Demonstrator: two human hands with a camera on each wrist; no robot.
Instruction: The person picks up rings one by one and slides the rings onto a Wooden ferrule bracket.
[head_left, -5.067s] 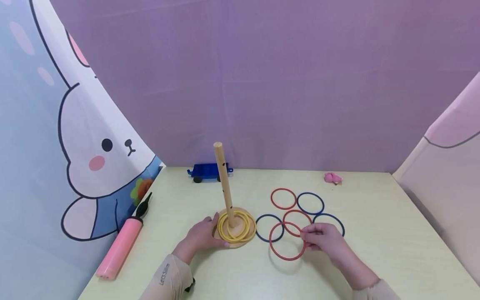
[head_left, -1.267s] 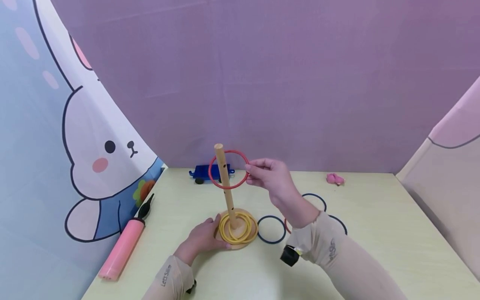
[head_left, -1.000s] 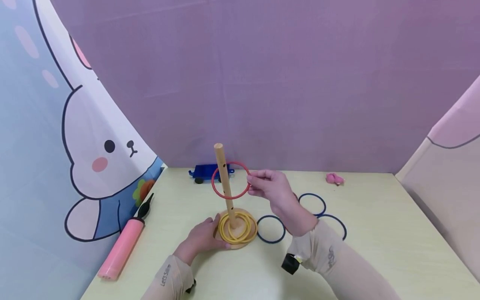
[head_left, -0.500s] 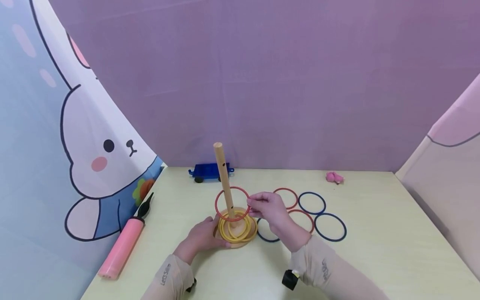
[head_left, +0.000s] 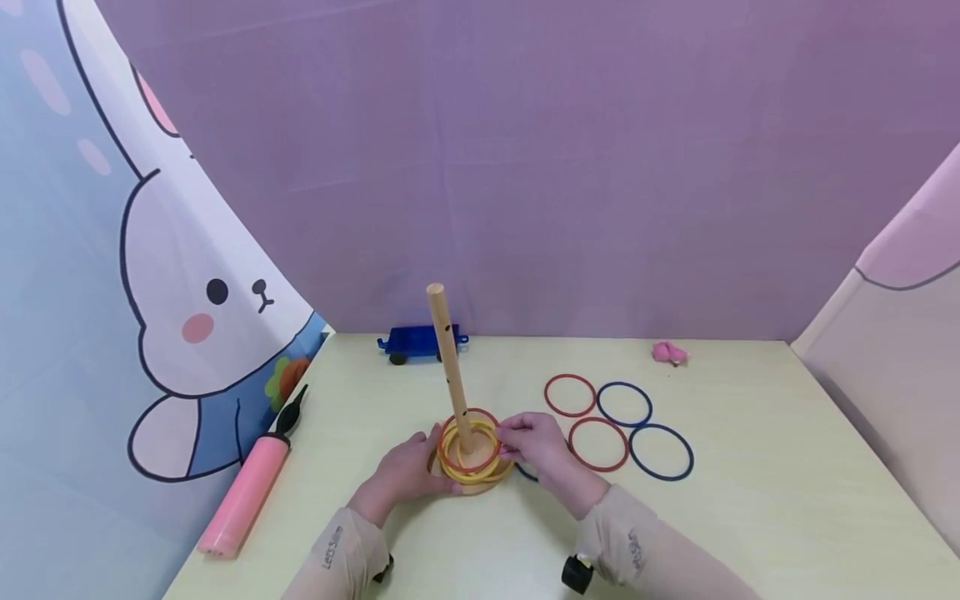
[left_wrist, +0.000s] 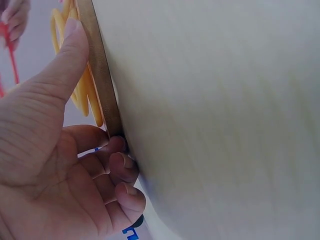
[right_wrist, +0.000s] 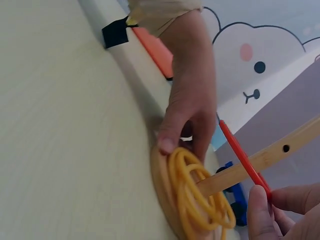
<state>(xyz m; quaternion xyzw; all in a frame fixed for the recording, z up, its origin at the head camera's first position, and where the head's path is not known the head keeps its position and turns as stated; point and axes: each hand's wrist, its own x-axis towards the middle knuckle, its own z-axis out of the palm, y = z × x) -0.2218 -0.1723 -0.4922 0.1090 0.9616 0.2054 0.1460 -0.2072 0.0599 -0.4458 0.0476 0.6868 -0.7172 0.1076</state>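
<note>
Red ring point(right_wrist: 245, 159) sits lower now vs. earlier, looped round the near-upright wooden peg point(head_left: 450, 358) just above the yellow rings point(left_wrist: 93, 102), left of the R hand point(head_left: 543, 450) pinching its rim, w/ the L hand point(head_left: 405, 475) gripping the base point(left_wrist: 103, 75).

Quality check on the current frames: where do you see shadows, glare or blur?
Head view: fairly even light, soft shadows under both forearms, a paler patch on the table at lower middle; right wrist view: sideways tilt, soft shadow beside the left hand, red ring reasonably clear; left wrist view: same ring blurred at the left edge, table hazy.
</note>
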